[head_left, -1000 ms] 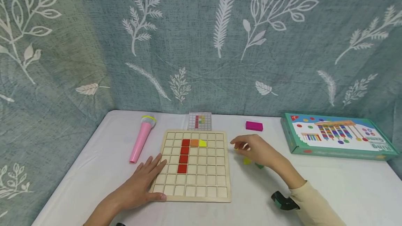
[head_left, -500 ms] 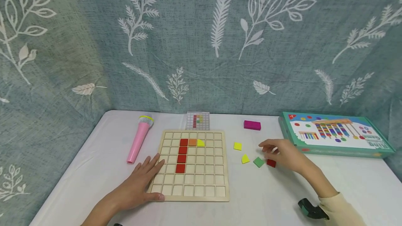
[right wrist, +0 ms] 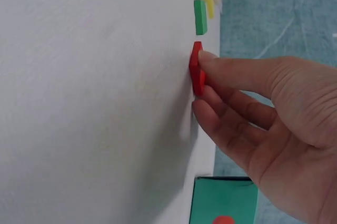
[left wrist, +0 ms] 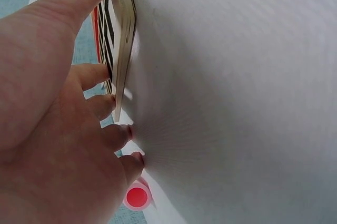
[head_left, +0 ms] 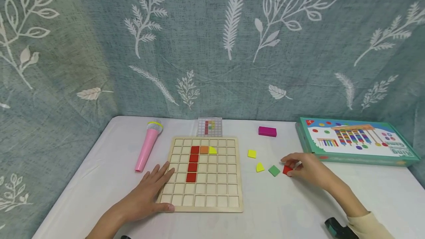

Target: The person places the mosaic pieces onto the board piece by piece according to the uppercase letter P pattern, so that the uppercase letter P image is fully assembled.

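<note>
A wooden grid board [head_left: 217, 191] lies in the middle of the table, with a column of red square tiles [head_left: 192, 167], an orange tile [head_left: 204, 150] and a yellow quarter-round tile [head_left: 212, 150] in its cells. Across the board's lower left edge rests my left hand [head_left: 142, 198], fingers spread, thumb at the near edge. Right of the board my right hand [head_left: 310, 170] pinches a loose red square tile [right wrist: 196, 71] between thumb and fingers. Beside it lie a green square tile [head_left: 274, 170], a yellow quarter-round piece [head_left: 260, 167] and a yellow square tile [head_left: 252, 153].
A pattern card [head_left: 209, 127] sits behind the board. To the left lies a pink toy microphone [head_left: 147, 146]. A magenta block [head_left: 267, 131] and a green toy box [head_left: 358, 143] stand at the back right, in front of a leaf-patterned cloth [head_left: 199, 47].
My right hand has moved right, from beside the yellow square tile to the loose red tile, and its fingers have closed on it. My left hand has stayed on the board.
</note>
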Motion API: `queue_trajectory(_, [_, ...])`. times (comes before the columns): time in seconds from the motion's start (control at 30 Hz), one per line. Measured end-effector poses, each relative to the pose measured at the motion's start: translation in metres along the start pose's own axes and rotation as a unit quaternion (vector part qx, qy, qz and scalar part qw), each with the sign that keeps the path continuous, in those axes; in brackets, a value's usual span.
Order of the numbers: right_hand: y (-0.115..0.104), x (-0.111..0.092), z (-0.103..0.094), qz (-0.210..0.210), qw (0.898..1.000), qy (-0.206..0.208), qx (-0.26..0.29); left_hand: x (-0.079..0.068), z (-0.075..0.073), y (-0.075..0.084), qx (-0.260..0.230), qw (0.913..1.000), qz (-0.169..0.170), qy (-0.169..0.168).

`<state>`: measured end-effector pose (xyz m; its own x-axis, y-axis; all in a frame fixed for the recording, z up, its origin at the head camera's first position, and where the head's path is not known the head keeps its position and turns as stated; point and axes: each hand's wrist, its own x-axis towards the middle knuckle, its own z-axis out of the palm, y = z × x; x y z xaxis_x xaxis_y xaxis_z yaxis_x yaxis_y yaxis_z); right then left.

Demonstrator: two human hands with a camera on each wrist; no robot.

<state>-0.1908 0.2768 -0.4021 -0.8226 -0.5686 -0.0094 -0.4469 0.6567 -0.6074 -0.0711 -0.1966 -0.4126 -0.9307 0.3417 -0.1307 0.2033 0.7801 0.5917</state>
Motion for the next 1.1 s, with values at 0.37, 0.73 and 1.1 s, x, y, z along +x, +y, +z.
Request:
queue_trajectory(0.37, [-0.007,0.001,-0.001,-0.019,0.999,0.015,-0.023,0.000,0.000,0.001,-0.003,1.0000,-0.006,-0.003])
queue_trajectory(0.73, [-0.019,-0.003,0.000,-0.043,0.998,0.004,-0.045,0.000,0.000,0.001,-0.005,1.0000,0.001,-0.002])
queue_trajectory(1.1, [-0.043,0.008,0.002,-0.064,0.997,-0.006,-0.034,0.000,0.000,0.001,-0.001,1.0000,-0.009,-0.003])
